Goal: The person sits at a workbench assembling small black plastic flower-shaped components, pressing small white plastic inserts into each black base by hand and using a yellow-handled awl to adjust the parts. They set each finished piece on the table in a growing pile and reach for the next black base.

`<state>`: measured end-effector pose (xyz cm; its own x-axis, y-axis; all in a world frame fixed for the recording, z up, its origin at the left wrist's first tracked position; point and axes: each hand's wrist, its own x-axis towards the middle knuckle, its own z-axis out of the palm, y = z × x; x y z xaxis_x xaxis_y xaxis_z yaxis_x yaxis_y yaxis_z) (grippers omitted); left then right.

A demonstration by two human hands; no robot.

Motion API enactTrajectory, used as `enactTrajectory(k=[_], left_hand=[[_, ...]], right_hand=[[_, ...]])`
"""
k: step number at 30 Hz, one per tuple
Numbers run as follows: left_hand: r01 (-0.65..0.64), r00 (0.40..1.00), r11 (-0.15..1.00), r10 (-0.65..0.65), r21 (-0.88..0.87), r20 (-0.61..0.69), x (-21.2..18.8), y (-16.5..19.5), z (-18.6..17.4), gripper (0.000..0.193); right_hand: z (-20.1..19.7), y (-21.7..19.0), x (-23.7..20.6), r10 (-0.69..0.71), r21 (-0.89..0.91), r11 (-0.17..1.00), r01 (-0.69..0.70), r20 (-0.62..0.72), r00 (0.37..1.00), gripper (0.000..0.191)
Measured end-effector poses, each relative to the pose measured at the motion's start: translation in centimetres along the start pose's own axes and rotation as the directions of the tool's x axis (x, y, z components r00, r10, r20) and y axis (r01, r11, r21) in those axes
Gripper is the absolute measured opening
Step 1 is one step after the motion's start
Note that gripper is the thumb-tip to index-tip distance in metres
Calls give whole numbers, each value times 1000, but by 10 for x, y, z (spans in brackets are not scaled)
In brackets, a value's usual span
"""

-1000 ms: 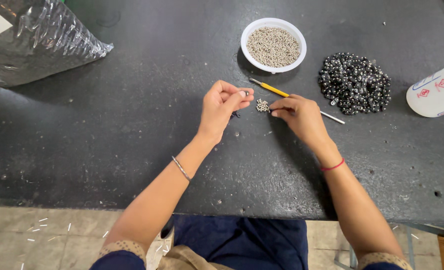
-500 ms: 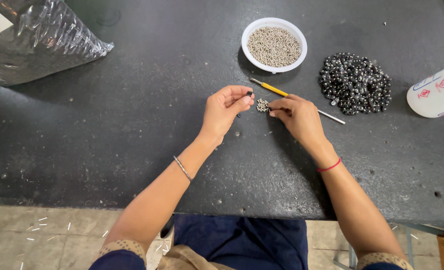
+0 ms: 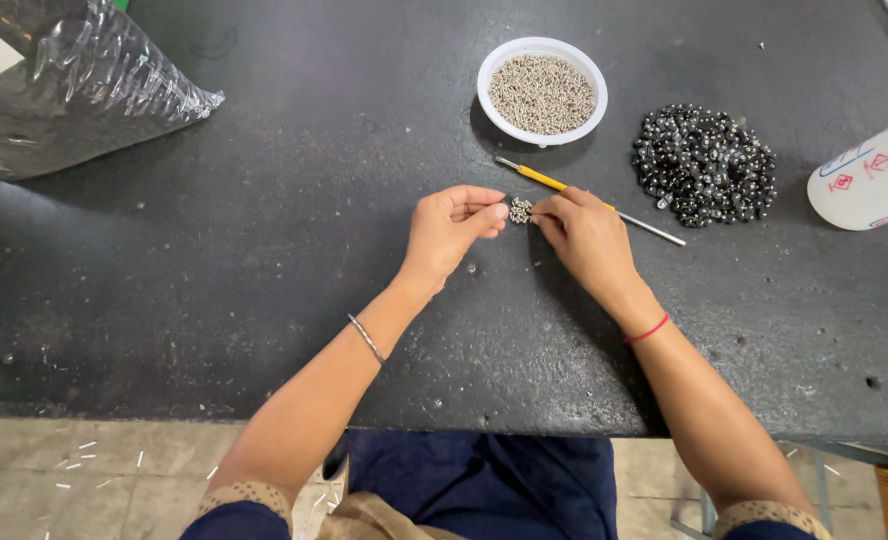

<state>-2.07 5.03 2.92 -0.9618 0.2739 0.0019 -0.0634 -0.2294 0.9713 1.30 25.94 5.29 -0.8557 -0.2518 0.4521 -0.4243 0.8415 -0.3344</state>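
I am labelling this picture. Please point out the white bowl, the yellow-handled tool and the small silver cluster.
white bowl (image 3: 487, 98), head view, left rim.
yellow-handled tool (image 3: 542, 178), head view, yellow handle.
small silver cluster (image 3: 520, 210), head view, its middle.

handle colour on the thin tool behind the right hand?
Yellow handle, metal shaft; right hand partly covers it. Head view.

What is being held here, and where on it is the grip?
A small silvery bead cluster is pinched between the fingertips of the left hand and the right hand, one on each side of it. Finer detail is too small to tell.
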Motion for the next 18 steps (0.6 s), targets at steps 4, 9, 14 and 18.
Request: enactTrajectory(k=[4, 9, 14, 18], left_hand=[[21, 1000, 1000, -21, 10, 3, -1, -3, 0, 21], [38, 999, 999, -38, -9, 18, -1, -5, 1, 18], [36, 999, 999, -35, -20, 35, -1, -5, 2, 18], [15, 999, 1000, -15, -7, 42, -2, -3, 2, 18]], right_hand=[[-3, -7, 3, 188, 425, 887, -181, 26, 982, 11], [-3, -17, 3, 201, 578, 797, -174, 17, 979, 11], [-2, -18, 3, 196, 579, 798, -168, 13, 980, 11], [-1, -17, 3, 190, 571, 804, -163, 11, 982, 11]])
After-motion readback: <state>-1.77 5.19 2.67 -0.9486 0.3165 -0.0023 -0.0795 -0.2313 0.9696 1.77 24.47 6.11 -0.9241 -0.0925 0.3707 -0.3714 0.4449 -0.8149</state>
